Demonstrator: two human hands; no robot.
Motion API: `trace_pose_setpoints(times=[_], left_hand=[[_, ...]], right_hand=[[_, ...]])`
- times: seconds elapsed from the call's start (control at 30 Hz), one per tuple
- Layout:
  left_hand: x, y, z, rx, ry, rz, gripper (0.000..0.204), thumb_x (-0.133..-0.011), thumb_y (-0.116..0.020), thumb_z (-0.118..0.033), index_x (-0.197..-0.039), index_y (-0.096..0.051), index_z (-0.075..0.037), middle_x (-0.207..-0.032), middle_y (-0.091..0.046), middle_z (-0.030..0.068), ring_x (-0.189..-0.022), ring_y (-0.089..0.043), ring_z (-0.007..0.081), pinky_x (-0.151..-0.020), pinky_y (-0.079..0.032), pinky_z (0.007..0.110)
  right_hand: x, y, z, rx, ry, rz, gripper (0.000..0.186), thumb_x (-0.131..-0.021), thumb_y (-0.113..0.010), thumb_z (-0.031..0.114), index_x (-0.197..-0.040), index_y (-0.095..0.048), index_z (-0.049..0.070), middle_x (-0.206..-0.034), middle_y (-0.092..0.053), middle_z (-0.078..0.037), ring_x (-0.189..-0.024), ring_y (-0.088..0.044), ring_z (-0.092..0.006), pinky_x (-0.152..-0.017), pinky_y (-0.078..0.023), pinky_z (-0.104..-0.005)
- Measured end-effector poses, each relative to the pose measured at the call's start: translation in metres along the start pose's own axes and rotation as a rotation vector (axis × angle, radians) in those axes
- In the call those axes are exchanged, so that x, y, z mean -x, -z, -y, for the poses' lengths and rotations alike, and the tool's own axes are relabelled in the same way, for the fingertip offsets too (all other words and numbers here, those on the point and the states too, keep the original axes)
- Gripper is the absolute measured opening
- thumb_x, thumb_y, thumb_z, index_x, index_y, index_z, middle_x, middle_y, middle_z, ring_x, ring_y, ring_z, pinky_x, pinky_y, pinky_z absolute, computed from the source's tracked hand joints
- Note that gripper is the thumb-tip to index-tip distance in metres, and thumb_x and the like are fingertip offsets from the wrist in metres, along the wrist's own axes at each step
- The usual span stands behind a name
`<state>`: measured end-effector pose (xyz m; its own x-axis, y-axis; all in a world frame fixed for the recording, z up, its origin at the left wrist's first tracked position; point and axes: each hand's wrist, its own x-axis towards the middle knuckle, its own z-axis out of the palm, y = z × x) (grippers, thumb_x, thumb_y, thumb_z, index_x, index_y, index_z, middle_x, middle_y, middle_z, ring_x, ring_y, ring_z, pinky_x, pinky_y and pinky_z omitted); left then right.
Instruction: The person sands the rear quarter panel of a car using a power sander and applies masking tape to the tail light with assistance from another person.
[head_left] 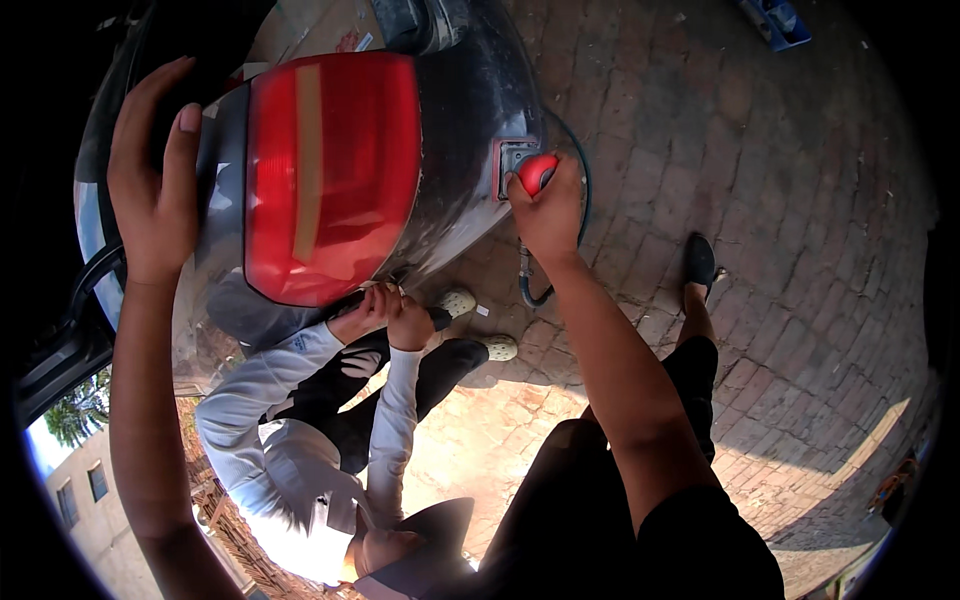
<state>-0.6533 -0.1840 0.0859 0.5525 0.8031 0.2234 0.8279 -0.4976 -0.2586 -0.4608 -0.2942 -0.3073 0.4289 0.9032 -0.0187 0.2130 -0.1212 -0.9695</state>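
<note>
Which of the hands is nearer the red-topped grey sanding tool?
Right. The right hand grips the sanding tool at the dark painted car bumper. The left hand is farther away, left of the red plastic tail light, fingers spread.

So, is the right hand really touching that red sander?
Touching. The head view shows the right hand curled around the red sander, with no gap between them.

1 sander (536,172) | 2 own hands (549,220) | 1 tail light (365,180) | 1 co-worker (300,470) | 2 clogs (502,348)
</note>
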Motion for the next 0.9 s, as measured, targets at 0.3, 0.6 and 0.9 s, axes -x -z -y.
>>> trace_pose_setpoints(times=[0.3,0.6,0.9], left_hand=[[-0.001,0.005,0.002,0.01,-0.006,0.014,0.044,-0.11,-0.059,-0.03,-0.145,-0.066,-0.005,-0.146,-0.067,0.016,-0.138,-0.063,0.0317,-0.117,-0.046,0.041],[0.0,0.001,0.007,0.027,-0.029,0.01,0.044,-0.11,-0.06,-0.031,-0.145,-0.066,-0.006,-0.146,-0.067,0.0162,-0.138,-0.062,0.0312,-0.117,-0.046,0.04],[0.002,0.0,0.01,0.03,-0.037,-0.028,0.043,-0.11,-0.061,-0.033,-0.143,-0.068,-0.007,-0.142,-0.069,0.0147,-0.133,-0.065,0.0295,-0.113,-0.047,0.038]], right_hand=[[-0.022,0.01,0.012,-0.015,-0.303,0.154,0.065,-0.085,-0.087,0.025,-0.134,-0.051,-0.001,-0.124,-0.064,-0.029,-0.116,-0.063,-0.0491,-0.099,-0.053,-0.0529],[0.004,0.0,-0.003,-0.005,-0.203,-0.037,0.062,-0.086,-0.087,0.023,-0.132,-0.055,-0.005,-0.123,-0.063,-0.029,-0.115,-0.062,-0.0469,-0.101,-0.05,-0.0489],[0.067,-0.025,0.014,-0.103,-0.243,-0.14,0.058,-0.088,-0.084,0.019,-0.131,-0.052,-0.005,-0.123,-0.06,-0.027,-0.114,-0.061,-0.0469,-0.102,-0.049,-0.0491]])
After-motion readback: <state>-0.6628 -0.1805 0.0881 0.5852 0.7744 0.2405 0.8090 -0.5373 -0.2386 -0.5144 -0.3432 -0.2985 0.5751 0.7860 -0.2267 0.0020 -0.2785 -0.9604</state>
